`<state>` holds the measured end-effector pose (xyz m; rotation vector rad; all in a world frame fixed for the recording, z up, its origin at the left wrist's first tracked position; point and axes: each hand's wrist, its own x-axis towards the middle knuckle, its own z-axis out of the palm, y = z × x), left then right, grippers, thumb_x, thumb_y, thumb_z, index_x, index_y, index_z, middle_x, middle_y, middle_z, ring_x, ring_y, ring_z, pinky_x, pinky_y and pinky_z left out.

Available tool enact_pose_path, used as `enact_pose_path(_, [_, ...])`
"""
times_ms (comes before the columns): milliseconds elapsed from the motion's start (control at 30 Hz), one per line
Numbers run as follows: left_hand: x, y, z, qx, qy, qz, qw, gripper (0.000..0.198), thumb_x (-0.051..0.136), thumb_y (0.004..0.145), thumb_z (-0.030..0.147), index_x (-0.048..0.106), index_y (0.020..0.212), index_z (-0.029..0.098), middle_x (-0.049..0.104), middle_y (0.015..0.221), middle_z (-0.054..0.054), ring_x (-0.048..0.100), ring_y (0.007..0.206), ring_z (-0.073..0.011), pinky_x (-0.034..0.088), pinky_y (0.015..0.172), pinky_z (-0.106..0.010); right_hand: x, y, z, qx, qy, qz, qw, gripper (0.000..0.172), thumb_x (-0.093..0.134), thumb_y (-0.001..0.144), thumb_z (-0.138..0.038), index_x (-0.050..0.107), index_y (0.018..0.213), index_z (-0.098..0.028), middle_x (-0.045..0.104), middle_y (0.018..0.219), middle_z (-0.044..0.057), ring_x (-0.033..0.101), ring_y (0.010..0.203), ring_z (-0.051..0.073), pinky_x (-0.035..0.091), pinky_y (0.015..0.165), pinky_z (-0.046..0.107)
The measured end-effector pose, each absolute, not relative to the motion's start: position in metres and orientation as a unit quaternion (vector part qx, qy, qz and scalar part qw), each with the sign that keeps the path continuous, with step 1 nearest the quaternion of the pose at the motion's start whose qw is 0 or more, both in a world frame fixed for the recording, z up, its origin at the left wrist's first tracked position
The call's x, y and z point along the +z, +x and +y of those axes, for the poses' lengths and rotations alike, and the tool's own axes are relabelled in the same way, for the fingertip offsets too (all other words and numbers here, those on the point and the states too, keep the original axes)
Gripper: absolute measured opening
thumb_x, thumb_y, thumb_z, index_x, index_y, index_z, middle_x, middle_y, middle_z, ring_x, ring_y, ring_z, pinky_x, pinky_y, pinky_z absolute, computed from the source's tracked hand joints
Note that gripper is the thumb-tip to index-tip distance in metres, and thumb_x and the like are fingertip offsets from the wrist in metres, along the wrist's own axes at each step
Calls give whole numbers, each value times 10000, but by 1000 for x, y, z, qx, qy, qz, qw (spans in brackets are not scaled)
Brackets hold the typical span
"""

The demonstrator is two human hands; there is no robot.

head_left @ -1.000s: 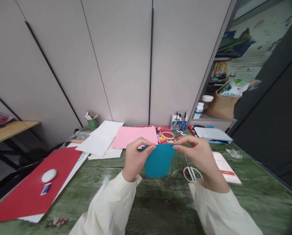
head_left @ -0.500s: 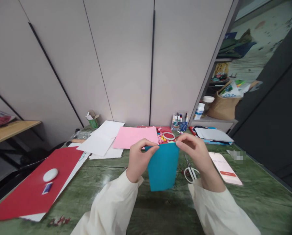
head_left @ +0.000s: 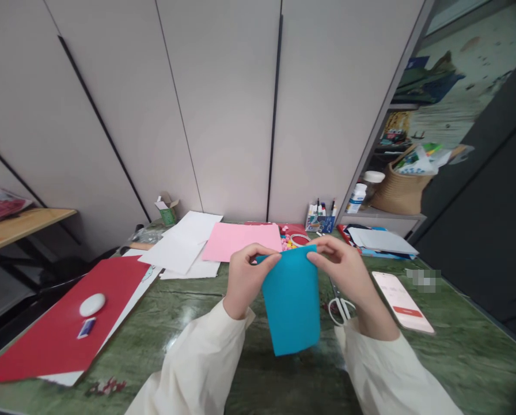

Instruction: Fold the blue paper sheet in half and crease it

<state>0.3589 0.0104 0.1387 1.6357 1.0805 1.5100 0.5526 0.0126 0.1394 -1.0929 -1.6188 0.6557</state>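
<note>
Green table (head_left: 189,323) in front of grey wall panels. Left hand (head_left: 245,279) and right hand (head_left: 346,271) each pinch a top corner of the blue paper (head_left: 293,305), held upright above the table centre. Scissors (head_left: 340,305) lie just right.

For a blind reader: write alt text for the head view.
Two bare hands, left hand and right hand, pinch the top edge of a teal paper sheet above a green table; white-handled scissors lie beside the right wrist.
</note>
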Motion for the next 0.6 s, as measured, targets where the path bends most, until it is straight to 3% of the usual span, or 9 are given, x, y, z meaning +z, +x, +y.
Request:
enact_pose_path(167, [141,357,9,575,617,406,352,99,667,673,244,654,649,150,667,680,-30,593,658,-140,437,594,-226,135,557,15,310,-459,-658,510,221,670,690,-343,560,611,-168,558,619,-8,504,582,123,385,541,234])
enact_pose_path(600, [148,358,-6,582,616,396,352,75,676,672,230,653,653,162,658,667,-14,589,644,-123,452,597,-221,144,554,7,262,-448,-657,547,165,699,643,-284,590,570,-182,592,582,-12,519,533,121,393,495,226])
